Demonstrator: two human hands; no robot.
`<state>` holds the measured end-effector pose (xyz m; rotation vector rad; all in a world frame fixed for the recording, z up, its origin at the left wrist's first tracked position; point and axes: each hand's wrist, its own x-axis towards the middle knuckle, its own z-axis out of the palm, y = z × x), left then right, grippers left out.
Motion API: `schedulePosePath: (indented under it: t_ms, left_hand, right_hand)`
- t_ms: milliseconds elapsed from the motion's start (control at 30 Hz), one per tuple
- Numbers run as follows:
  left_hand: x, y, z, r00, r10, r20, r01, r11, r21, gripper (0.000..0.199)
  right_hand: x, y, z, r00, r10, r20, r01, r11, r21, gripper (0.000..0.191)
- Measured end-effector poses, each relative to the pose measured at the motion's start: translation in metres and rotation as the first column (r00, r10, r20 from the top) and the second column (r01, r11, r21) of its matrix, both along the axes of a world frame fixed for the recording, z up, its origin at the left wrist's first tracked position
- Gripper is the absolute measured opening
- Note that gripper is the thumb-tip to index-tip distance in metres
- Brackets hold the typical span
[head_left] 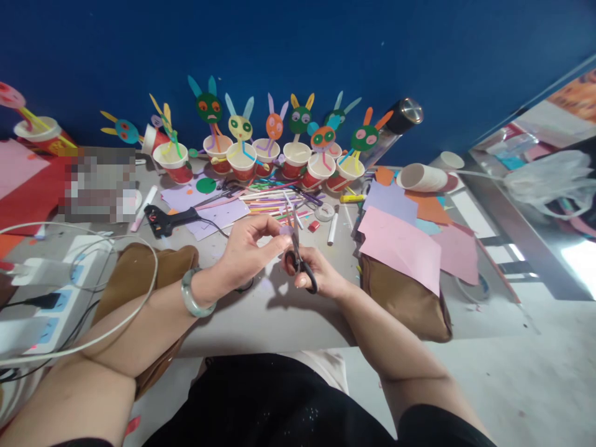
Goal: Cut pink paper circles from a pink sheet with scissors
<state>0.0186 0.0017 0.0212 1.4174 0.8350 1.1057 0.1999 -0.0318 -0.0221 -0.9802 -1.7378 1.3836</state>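
Note:
Over the middle of the table my right hand (319, 272) grips a pair of black-handled scissors (295, 239), its fingers in the handle loops and the blades pointing away from me. Close to the blades, my left hand (256, 245) pinches a small piece of pale purple paper (285, 230) between thumb and fingertips. The paper lies against the blades; whether they cut into it I cannot tell. Just beyond my hands are coloured sticks (267, 202), purple paper sheets (218, 217) and a black glue gun (170, 218).
Paper cups (242, 167) with paper rabbit faces line the blue wall. Pink paper (400, 242) rests on a brown pouch (405, 298) at right. A white power strip (69, 292) with loose cables and another brown pouch (139, 273) are at left. A flask (393, 130) stands behind.

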Motion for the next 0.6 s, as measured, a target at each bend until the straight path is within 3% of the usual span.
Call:
schedulePosePath:
  t_ms: [600]
  left_hand:
    - [0.0004, -0.0009, -0.0021, 1.000, -0.004, 0.013, 0.005, 0.999, -0.037, 0.016]
  right_hand:
    - [0.0001, 0.0006, 0.0019, 0.999, 0.003, 0.044, -0.004, 1.000, 0.028, 0.073]
